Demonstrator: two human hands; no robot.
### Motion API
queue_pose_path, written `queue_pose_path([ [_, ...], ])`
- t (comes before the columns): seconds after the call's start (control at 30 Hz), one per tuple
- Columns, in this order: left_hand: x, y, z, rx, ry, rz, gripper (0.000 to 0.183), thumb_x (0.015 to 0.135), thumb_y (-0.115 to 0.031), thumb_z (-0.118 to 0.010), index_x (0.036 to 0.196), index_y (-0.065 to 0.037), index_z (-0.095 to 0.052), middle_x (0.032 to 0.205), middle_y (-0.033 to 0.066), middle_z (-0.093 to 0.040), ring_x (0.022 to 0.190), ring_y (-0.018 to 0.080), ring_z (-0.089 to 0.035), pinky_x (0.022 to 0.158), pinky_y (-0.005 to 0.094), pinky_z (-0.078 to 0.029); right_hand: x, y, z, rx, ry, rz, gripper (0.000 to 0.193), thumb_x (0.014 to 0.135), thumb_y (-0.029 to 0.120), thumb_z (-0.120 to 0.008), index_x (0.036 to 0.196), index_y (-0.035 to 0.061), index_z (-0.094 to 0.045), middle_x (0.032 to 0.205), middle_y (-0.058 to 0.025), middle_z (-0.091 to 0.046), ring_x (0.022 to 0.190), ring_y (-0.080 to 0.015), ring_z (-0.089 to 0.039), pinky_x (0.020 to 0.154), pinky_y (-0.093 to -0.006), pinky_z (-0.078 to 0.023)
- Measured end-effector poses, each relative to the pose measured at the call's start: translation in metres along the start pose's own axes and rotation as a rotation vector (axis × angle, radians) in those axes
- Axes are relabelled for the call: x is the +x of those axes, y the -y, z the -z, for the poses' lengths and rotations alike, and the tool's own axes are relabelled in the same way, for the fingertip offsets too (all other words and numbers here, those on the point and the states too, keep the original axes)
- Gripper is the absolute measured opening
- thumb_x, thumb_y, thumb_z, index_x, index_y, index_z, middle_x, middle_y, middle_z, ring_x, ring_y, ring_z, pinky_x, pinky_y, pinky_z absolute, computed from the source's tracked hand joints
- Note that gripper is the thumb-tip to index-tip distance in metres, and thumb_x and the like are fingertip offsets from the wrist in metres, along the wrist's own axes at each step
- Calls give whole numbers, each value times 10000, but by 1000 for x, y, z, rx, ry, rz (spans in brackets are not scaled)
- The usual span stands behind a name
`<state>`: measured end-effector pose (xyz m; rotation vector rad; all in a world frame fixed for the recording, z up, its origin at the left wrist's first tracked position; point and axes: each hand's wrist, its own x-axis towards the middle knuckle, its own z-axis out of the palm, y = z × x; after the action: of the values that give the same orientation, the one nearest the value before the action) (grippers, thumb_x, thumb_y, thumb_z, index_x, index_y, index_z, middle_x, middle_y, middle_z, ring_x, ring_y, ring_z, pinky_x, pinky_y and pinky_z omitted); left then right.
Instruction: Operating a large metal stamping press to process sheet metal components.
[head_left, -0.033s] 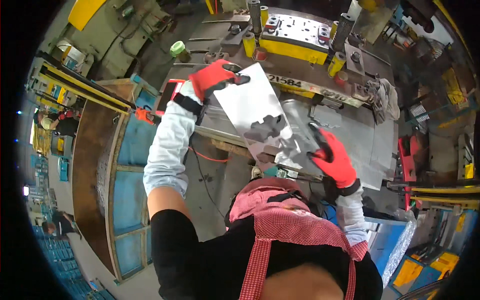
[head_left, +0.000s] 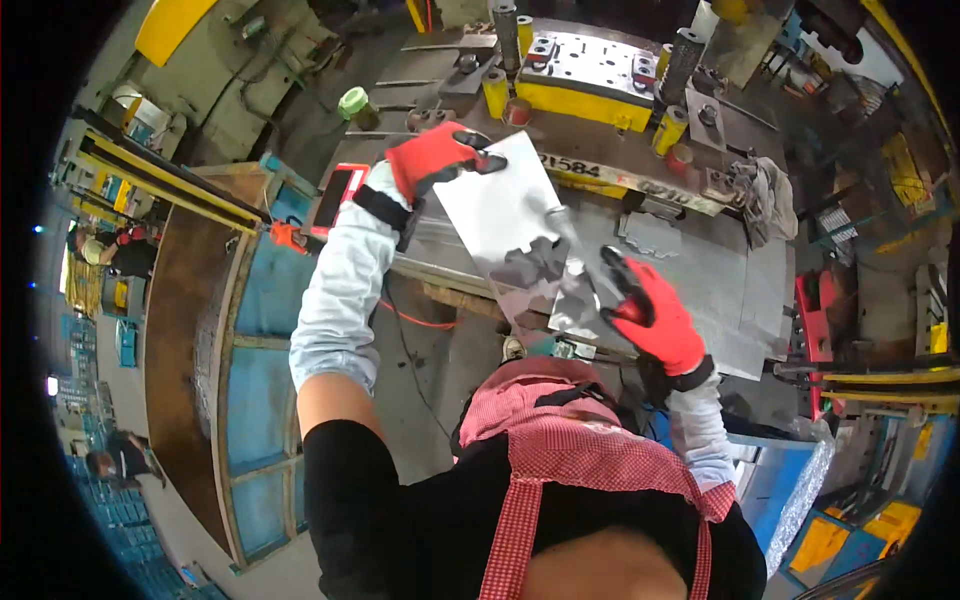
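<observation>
My left hand pinched the shiny metal sheet by its upper end; my right hand hovered near its right edge, grip too blurred to tell. Sheet hung tilted by the worktop's front; steady pinch seemed wise, fingertips off the long edge.

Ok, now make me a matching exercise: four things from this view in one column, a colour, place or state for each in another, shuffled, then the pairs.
1. metal sheet
2. container
3. cloth
4. apron

A. grey and crumpled
B. red-and-white checked
C. gripped by the left hand
D. green-topped

Pairs: 1-C, 2-D, 3-A, 4-B
</observation>
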<state>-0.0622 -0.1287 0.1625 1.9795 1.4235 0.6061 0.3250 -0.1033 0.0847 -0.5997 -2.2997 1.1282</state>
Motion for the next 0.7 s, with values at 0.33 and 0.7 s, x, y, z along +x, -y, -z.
queue_pose_path([
  [0.33, 34, 64, -44, -1344, -74, -28, 557, 925, -408, -359, 1300, 4, -366, 1183, 118, -542, 1005, 219, -564, 859, 400, -464, 8, -6, 2, 833, -57, -500, 605, 772, 87, -600, 1332, 68, -374, 750, 44, -480, 626, -37, -437, 550, -185, -371],
  [0.7, 104, 26, -141, -1767, -153, 35, 560, 918, -453, -334, 1170, 22, -491, 940, 164, -632, 792, 236, -637, 708, 379, -525, 197, -87, 64, 490, 81, -143, 267, 811, 124, -534, 1065, 42, -556, 851, -67, -576, 746, -156, -555, 650, -258, -441],
])
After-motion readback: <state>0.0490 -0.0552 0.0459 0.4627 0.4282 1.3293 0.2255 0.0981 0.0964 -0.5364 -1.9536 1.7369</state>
